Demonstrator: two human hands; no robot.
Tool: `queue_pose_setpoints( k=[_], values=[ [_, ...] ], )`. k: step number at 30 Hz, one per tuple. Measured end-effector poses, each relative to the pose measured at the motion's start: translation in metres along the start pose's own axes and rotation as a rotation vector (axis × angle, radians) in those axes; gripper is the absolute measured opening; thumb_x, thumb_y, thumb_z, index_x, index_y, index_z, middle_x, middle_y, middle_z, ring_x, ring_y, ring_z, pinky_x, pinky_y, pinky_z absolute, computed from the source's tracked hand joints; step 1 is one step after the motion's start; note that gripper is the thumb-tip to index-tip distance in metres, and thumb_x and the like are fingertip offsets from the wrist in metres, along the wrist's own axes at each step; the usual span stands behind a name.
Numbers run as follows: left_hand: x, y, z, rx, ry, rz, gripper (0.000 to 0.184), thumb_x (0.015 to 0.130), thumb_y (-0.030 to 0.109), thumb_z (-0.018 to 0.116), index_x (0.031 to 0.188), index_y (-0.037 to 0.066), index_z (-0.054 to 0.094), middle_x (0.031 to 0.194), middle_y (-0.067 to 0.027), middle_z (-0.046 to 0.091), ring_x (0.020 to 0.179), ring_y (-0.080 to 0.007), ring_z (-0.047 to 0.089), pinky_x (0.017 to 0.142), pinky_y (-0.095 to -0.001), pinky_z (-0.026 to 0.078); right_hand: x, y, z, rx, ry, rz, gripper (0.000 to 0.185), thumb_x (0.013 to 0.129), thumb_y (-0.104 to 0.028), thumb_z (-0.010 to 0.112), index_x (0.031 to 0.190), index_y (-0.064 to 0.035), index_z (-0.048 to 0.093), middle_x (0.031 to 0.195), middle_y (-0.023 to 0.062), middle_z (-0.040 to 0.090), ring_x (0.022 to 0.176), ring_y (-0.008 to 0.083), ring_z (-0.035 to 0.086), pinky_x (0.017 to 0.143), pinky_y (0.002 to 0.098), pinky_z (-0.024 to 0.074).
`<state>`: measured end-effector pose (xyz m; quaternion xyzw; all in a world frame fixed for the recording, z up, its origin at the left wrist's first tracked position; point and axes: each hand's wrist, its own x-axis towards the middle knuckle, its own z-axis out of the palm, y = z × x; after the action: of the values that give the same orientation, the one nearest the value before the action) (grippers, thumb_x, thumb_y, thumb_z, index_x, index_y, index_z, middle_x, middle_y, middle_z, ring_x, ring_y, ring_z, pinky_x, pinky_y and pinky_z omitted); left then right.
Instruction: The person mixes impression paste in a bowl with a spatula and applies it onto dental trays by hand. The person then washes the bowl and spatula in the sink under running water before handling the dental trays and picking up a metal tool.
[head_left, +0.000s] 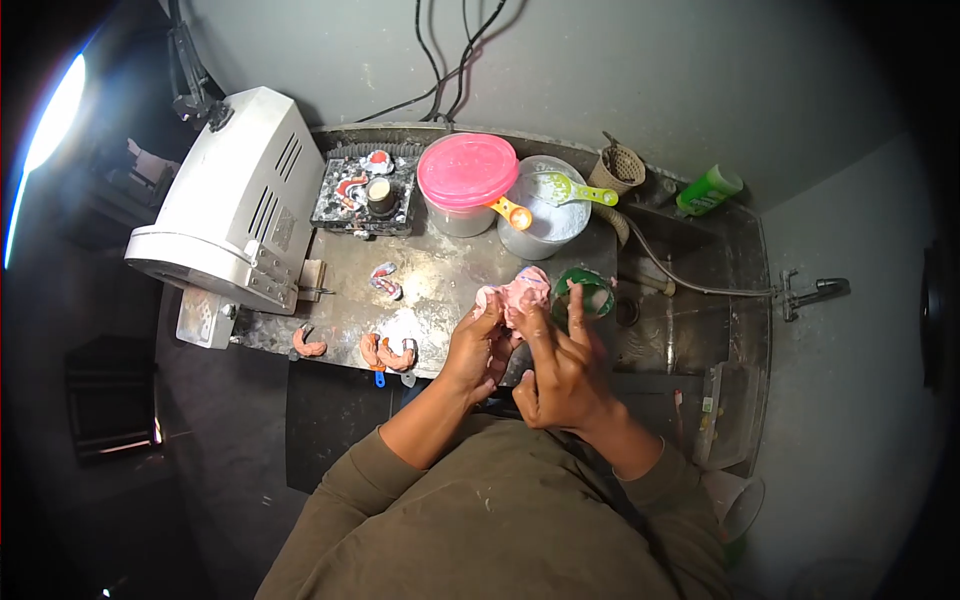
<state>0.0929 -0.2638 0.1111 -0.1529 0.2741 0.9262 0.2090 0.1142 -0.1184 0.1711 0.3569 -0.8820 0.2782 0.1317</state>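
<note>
A lump of soft pink material (526, 288) is in my left hand (474, 350), whose thumb and fingers wrap round it. My right hand (564, 368) touches the pink material with a finger, while another finger stretches out over the green bowl (598, 297) just to the right. Behind the hands stands a tub of white powder (540, 222) with a green scoop (567, 189) across it. A pink-lidded tub (468, 172) with an orange scoop (513, 213) is beside that tub.
To the left is a white machine (240, 190). Dental pieces (386, 281) and filled impression trays (388, 353) lie on the metal counter (440, 258). A black block (345, 215) holds more pieces. At the right are a sink, a tap (815, 292) and a green bottle (708, 191).
</note>
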Motion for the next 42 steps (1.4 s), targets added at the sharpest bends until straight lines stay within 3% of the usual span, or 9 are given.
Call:
queue_pose_setpoints(
  k=[4,8,13,16,22,25,29,32,42],
  values=[
    [-0.004,-0.004,0.018,-0.012,0.027,-0.006,0.039,0.099,0.044,0.049,0.114,0.008,0.057,0.101,-0.0033,0.065,0.084,-0.0087,0.064,0.071,-0.0198,0.055,-0.004,-0.003,-0.014,0.036,0.032,-0.021,0.077,0.063,-0.009,0.056,0.129,0.0248,0.035,0.108,0.0355,0.060,0.102,0.0466,0.061,0.112,0.0642,0.0198],
    [0.003,-0.024,0.007,0.122,0.029,0.101,0.031,0.098,0.031,0.057,0.117,0.007,0.054,0.106,-0.0023,0.061,0.101,-0.0138,0.060,0.092,-0.0338,0.049,-0.024,0.016,-0.024,0.104,0.098,-0.074,0.070,0.064,-0.009,0.055,0.126,0.0202,0.042,0.106,0.0321,0.062,0.100,0.0472,0.062,0.112,0.0604,0.0253],
    [0.005,-0.040,0.000,0.101,0.045,0.091,0.031,0.094,0.028,0.063,0.117,0.009,0.054,0.105,0.0003,0.060,0.101,-0.0108,0.059,0.090,-0.0317,0.049,-0.019,0.046,-0.022,0.076,0.051,-0.028,0.069,0.074,-0.018,0.052,0.135,0.0125,0.041,0.135,0.0300,0.046,0.130,0.0451,0.043,0.111,0.0594,0.0263],
    [0.005,-0.043,0.007,0.124,0.123,0.131,0.035,0.093,0.030,0.064,0.118,0.008,0.053,0.106,-0.0007,0.061,0.097,-0.0142,0.062,0.091,-0.0359,0.050,-0.035,0.056,-0.025,0.201,0.052,0.048,0.067,0.079,-0.018,0.050,0.137,0.0147,0.037,0.135,0.0296,0.050,0.131,0.0443,0.043,0.114,0.0600,0.0151],
    [0.027,-0.050,-0.031,0.354,0.299,0.144,0.038,0.092,0.027,0.064,0.120,0.004,0.052,0.109,-0.0049,0.062,0.101,-0.0192,0.062,0.094,-0.0406,0.051,-0.056,0.117,-0.034,0.389,0.249,0.208,0.059,0.082,-0.017,0.052,0.134,0.0096,0.044,0.128,0.0262,0.055,0.126,0.0413,0.049,0.114,0.0467,0.0251],
    [0.021,-0.041,-0.031,0.357,0.245,0.119,0.038,0.091,0.022,0.065,0.121,0.002,0.052,0.112,-0.0076,0.062,0.103,-0.0193,0.063,0.093,-0.0382,0.050,-0.062,0.114,-0.015,0.660,0.050,0.308,0.061,0.080,-0.015,0.059,0.135,0.0038,0.045,0.126,0.0258,0.056,0.123,0.0368,0.053,0.106,0.0389,0.0381],
    [0.008,-0.036,-0.017,0.408,0.142,0.138,0.044,0.086,0.014,0.070,0.123,-0.001,0.051,0.114,-0.0101,0.063,0.103,-0.0201,0.063,0.090,-0.0361,0.051,-0.064,0.084,0.038,1.398,0.092,0.641,0.077,0.077,-0.008,0.058,0.145,0.0082,0.024,0.148,0.0256,0.030,0.141,0.0332,0.028,0.116,0.0434,0.0233],
    [0.005,-0.037,-0.012,0.458,0.209,0.260,0.053,0.080,0.006,0.076,0.125,-0.001,0.050,0.113,-0.0098,0.063,0.103,-0.0202,0.063,0.088,-0.0354,0.052,-0.058,0.062,0.048,1.628,0.200,0.607,0.081,0.077,-0.007,0.057,0.146,0.0100,0.020,0.148,0.0261,0.030,0.142,0.0330,0.026,0.117,0.0429,0.0209],
    [-0.005,-0.028,0.003,0.501,0.159,0.308,0.065,0.078,0.003,0.078,0.131,0.000,0.042,0.114,-0.0103,0.061,0.103,-0.0192,0.062,0.087,-0.0334,0.054,-0.037,0.058,0.020,1.080,0.128,0.185,0.078,0.077,-0.009,0.053,0.145,0.0140,0.020,0.149,0.0309,0.031,0.141,0.0360,0.032,0.115,0.0404,0.0248]
  ],
)
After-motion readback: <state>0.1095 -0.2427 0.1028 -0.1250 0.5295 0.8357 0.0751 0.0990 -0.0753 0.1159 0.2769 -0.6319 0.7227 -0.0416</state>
